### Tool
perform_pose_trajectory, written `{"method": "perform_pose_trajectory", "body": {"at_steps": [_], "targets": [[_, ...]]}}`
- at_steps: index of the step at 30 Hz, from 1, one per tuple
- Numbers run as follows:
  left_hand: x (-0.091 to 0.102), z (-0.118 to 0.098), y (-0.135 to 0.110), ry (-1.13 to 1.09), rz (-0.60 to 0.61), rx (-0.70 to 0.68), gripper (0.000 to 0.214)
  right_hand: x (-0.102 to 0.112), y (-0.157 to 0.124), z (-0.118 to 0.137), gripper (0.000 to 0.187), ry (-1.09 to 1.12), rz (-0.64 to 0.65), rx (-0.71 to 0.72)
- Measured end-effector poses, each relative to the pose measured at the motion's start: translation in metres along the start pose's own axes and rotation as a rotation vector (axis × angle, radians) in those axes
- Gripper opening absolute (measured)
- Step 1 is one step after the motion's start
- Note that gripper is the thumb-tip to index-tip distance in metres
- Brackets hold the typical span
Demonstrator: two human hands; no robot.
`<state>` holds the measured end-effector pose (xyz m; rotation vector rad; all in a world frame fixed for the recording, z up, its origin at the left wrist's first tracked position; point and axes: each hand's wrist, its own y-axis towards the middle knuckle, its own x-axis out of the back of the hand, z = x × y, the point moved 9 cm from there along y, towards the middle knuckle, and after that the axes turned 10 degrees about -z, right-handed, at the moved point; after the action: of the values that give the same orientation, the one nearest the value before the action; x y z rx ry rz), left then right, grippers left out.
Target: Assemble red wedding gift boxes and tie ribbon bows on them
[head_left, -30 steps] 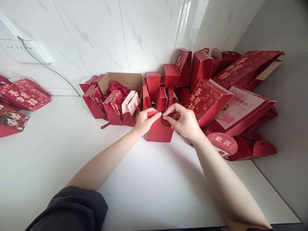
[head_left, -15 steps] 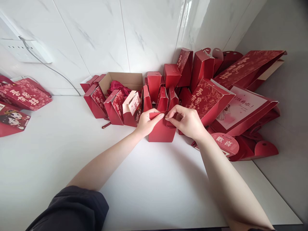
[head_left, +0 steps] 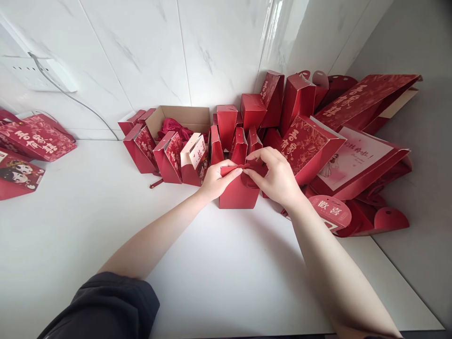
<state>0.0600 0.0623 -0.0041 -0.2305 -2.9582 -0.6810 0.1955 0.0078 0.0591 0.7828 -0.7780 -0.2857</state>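
Observation:
A plain red paper gift box [head_left: 238, 195] stands upright on the white table in front of me. My left hand [head_left: 217, 181] is closed on the left of its top edge, the thumb lying along the front. On the right of the same top, my right hand [head_left: 271, 176] pinches a dark red ribbon-like strip [head_left: 252, 181] with thumb and index finger. The fingertips of both hands almost meet at the middle of the top. The box's back and the strip's far end are hidden by my fingers.
Close behind stand several small red gift boxes [head_left: 226, 120] and an open brown carton [head_left: 187, 115] holding dark red ribbon [head_left: 173, 128]. Larger red gift bags [head_left: 353, 160] crowd the right. More red bags [head_left: 38, 139] stand far left, below a wall socket [head_left: 38, 74] with a grey cable.
My right hand has risen slightly and its fingers have stretched out a little more over the box top. My left hand and the box hold nearly the same place.

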Motion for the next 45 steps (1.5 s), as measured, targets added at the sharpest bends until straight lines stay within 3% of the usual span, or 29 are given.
{"method": "perform_pose_trajectory", "body": {"at_steps": [3,6,9,15,19,23,27,30,34,37,42,45], "targets": [[0.000,-0.001,0.001,0.026,0.025,-0.006,0.028,-0.008,-0.001,-0.014,0.004,0.157,0.061,-0.126],[0.001,-0.001,0.002,0.066,0.013,-0.011,0.029,-0.019,-0.006,-0.027,0.012,0.343,0.129,-0.296],[0.008,0.000,0.004,0.095,-0.046,-0.013,0.029,-0.020,-0.006,-0.025,0.015,0.392,0.162,-0.316],[0.026,0.007,0.011,0.040,-0.198,-0.002,0.028,0.014,0.002,-0.007,0.033,-0.011,-0.022,-0.161],[0.039,0.010,0.013,-0.007,-0.337,-0.007,0.027,-0.010,-0.006,0.012,0.029,-0.176,0.072,-0.025],[0.036,0.007,0.012,0.037,-0.312,-0.025,0.025,-0.033,-0.014,0.007,0.014,-0.228,0.181,-0.053],[0.031,0.006,0.011,0.043,-0.245,0.001,0.026,-0.014,-0.006,-0.001,0.014,0.027,0.148,-0.086],[0.025,0.004,0.010,0.067,-0.173,-0.003,0.026,0.008,0.002,-0.009,0.013,0.062,0.105,-0.107],[0.017,0.003,0.008,0.101,-0.062,0.011,0.026,0.019,0.005,-0.016,0.015,0.082,0.104,-0.156],[0.009,0.006,0.006,0.045,0.064,0.059,0.025,0.014,0.004,-0.019,0.019,0.198,0.153,-0.236],[-0.006,0.005,0.002,-0.123,0.317,0.108,0.020,-0.004,0.001,-0.018,0.020,0.674,0.231,-0.352],[-0.009,0.009,0.001,-0.171,0.391,0.149,0.018,-0.008,0.000,-0.021,0.022,0.749,0.276,-0.373]]}}
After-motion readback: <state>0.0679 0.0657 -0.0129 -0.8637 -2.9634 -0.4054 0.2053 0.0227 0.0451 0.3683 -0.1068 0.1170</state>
